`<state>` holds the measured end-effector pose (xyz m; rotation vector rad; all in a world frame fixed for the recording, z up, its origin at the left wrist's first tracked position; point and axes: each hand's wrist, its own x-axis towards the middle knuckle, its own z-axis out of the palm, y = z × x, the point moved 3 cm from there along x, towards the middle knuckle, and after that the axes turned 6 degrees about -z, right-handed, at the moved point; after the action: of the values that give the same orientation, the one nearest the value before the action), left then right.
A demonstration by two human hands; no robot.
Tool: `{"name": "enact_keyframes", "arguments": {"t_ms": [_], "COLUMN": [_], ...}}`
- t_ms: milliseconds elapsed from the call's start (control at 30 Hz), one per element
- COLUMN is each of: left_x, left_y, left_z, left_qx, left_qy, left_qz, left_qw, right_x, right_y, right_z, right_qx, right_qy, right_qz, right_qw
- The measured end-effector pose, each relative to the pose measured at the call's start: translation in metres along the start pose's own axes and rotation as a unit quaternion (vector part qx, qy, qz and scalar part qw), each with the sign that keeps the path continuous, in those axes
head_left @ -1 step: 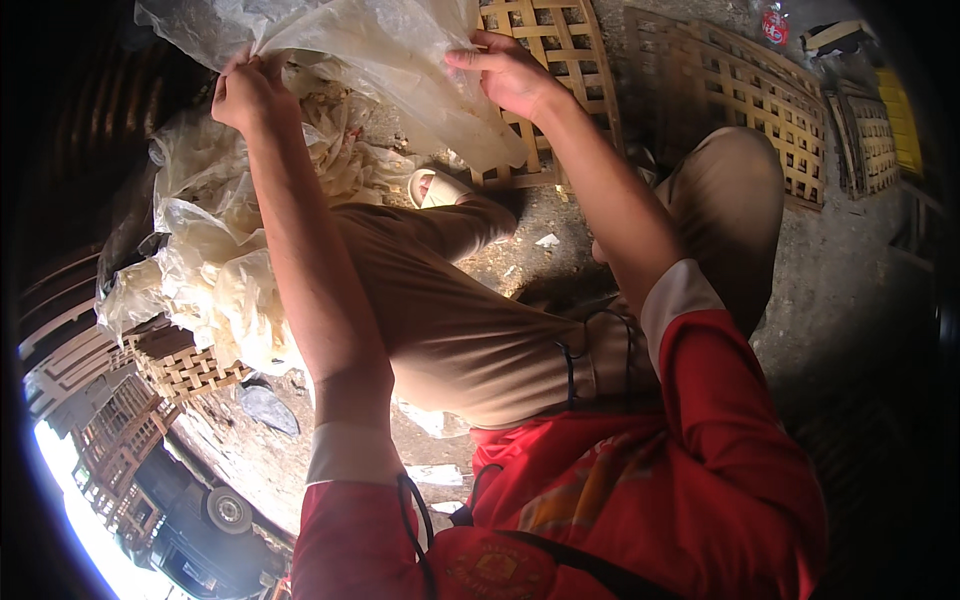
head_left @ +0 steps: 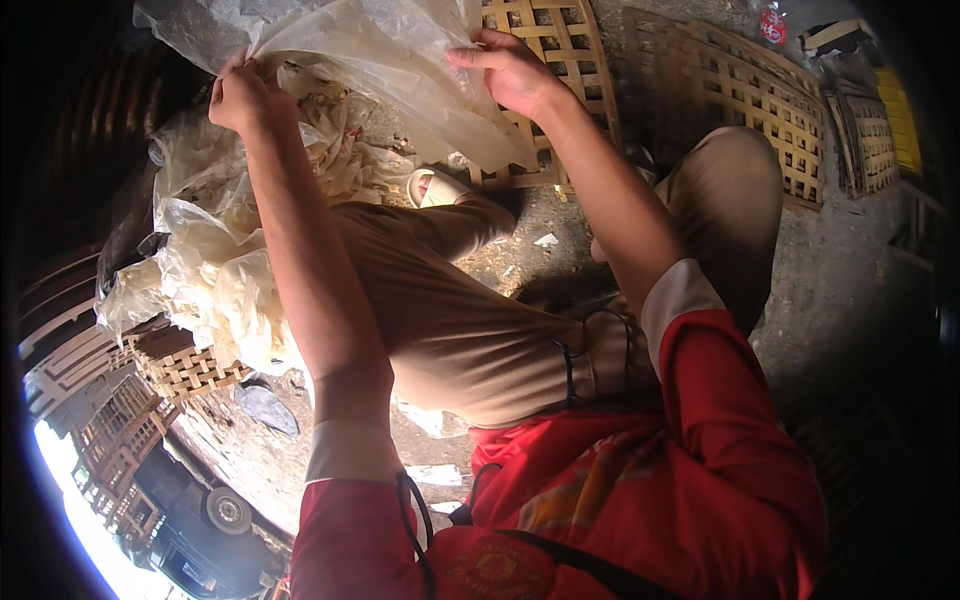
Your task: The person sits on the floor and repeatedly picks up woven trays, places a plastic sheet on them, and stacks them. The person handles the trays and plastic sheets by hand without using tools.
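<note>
A large, thin, translucent plastic sheet (head_left: 370,60) is stretched between my two hands at the top of the view. My left hand (head_left: 248,95) pinches its gathered edge, fingers closed. With thumb and fingers my right hand (head_left: 510,70) grips the sheet's right side. A loose corner of the plastic hangs below my right hand, in front of a woven bamboo basket (head_left: 570,60). Beneath my left forearm lies a big heap of crumpled plastic sheets (head_left: 225,265), whitish and yellowed.
Woven bamboo panels (head_left: 765,110) stand at the right, near a yellow object (head_left: 898,125). A woven basket (head_left: 190,365) sits below the heap at left. My sandalled foot (head_left: 435,188) rests on the littered floor. A vehicle with a wheel (head_left: 228,510) shows at lower left.
The hanging corner of the plastic sheet has swung slightly to the right. Both hands keep their grip and have barely moved.
</note>
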<state>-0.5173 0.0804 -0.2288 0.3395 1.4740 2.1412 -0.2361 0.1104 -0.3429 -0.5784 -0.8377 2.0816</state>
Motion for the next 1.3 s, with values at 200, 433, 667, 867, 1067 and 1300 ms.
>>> {"name": "enact_keyframes", "arguments": {"t_ms": [200, 433, 667, 867, 1067, 1300], "left_x": [0.008, -0.019, -0.024, -0.026, -0.026, -0.032], "left_y": [0.017, 0.030, 0.037, 0.048, 0.055, 0.057], "left_z": [-0.018, -0.017, -0.026, -0.032, -0.034, -0.040], "left_qx": [-0.021, -0.049, -0.015, -0.024, -0.013, -0.022], "left_qy": [0.069, 0.091, 0.077, 0.133, 0.138, 0.134], "left_qz": [0.026, 0.081, 0.081, 0.128, 0.174, 0.172], "left_qw": [0.997, 0.991, 0.994, 0.982, 0.975, 0.976], "right_x": [-0.010, -0.009, -0.003, -0.003, 0.005, -0.001], "right_y": [0.007, 0.023, 0.021, 0.035, 0.056, 0.071], "right_z": [-0.024, -0.018, 0.013, 0.006, 0.003, 0.000], "right_qx": [-0.208, -0.307, -0.205, -0.274, -0.358, -0.391], "right_qy": [0.029, 0.042, 0.003, 0.048, 0.037, 0.060], "right_qz": [-0.020, -0.022, -0.032, -0.041, -0.063, -0.046], "right_qw": [0.977, 0.951, 0.978, 0.960, 0.931, 0.917]}}
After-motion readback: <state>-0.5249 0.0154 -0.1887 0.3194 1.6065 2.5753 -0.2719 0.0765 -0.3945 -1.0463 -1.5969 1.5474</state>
